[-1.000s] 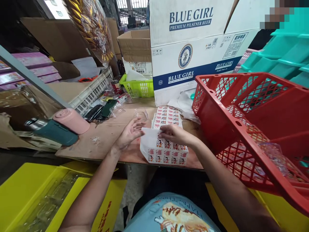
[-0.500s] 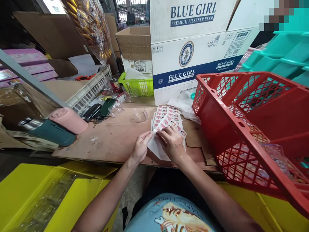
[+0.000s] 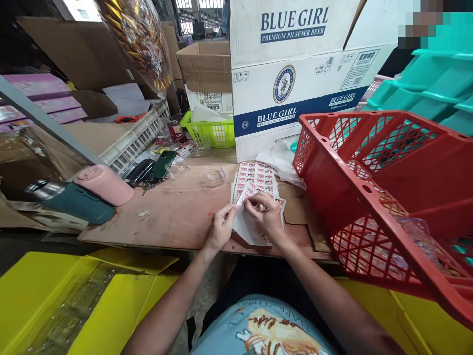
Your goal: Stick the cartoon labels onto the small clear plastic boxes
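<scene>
My left hand [image 3: 222, 226] pinches the left edge of a sticker sheet [image 3: 245, 228], whose lower part shows bare white backing. Over the same sheet is my right hand [image 3: 267, 217], thumb and forefinger pinched together at what looks like a small printed sticker, mostly hidden by the fingertips. Beneath and beyond the hands lies a stack of sheets [image 3: 247, 172] printed with rows of pink and red figures. A small clear plastic case [image 3: 215, 176] rests on the wooden table [image 3: 173, 212], left of the stack.
A red plastic crate [image 3: 354, 172] with clear pieces inside stands at the right. Behind the sheets rises a white beer carton [image 3: 269, 138], beside a lime basket [image 3: 212, 132]. A pink bottle [image 3: 105, 185], a teal flask [image 3: 81, 204] and a phone [image 3: 164, 164] lie at left.
My right hand has lifted slightly off the sheet, its fingertips now pinched. My left hand has shifted a little right and down, and the sheet has moved with it.
</scene>
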